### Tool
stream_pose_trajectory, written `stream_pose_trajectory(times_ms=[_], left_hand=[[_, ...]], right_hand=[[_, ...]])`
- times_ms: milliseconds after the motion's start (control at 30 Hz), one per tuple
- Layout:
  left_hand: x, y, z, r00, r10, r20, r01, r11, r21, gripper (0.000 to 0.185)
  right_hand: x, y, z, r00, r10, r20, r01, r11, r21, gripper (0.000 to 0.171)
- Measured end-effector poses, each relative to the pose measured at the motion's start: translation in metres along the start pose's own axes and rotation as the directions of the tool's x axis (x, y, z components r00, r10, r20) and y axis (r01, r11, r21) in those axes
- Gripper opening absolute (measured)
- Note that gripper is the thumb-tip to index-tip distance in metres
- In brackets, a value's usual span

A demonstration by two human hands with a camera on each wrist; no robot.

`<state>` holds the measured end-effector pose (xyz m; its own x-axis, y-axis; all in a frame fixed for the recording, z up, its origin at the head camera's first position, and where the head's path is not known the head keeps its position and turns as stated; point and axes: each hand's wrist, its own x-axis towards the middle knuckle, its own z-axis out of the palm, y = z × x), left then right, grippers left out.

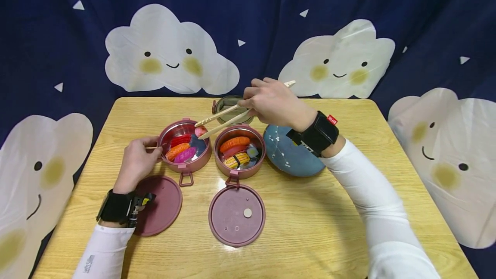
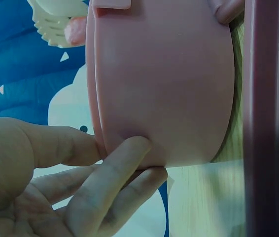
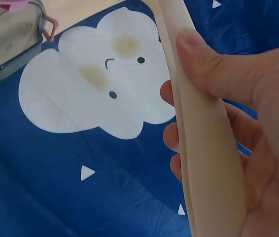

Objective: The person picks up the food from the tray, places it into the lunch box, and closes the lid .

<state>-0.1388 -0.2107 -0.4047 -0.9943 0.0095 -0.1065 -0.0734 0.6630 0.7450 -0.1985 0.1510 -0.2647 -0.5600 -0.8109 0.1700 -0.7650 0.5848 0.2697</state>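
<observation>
My left hand [image 1: 138,158] grips the rim of a pink round lunch container [image 1: 199,163], thumb and fingers pinching its wall in the left wrist view. My right hand [image 1: 273,102] holds cream-coloured tongs [image 3: 206,128], its thumb pressed along one arm. Between the tong tips, over this container's right side, sits a small pink roundish toy food piece [image 1: 200,131]. Inside lie a red piece [image 1: 180,140], an orange toy sushi [image 1: 178,151] and a magenta piece [image 1: 186,155]. The left wrist view also shows the toothed tong tip [image 2: 55,34] by the pink piece.
A second pink container [image 1: 248,173], holding several toy sushi pieces, stands to the right. Beyond it lies a blue plate [image 1: 294,162], partly under my right forearm. Two mauve lids [image 1: 164,206] lie in front. A transparent container [image 1: 226,102] stands behind.
</observation>
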Motion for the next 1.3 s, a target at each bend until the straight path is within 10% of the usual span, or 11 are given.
stream_pose_trajectory(times_ms=[1300], left_hand=[[-0.001,-0.002,0.000,1.000,0.023,-0.009,-0.023,1.000,-0.005,0.044]], right_hand=[[0.058,-0.047,0.028,0.982,-0.043,0.181,0.075,0.982,-0.175,0.022]])
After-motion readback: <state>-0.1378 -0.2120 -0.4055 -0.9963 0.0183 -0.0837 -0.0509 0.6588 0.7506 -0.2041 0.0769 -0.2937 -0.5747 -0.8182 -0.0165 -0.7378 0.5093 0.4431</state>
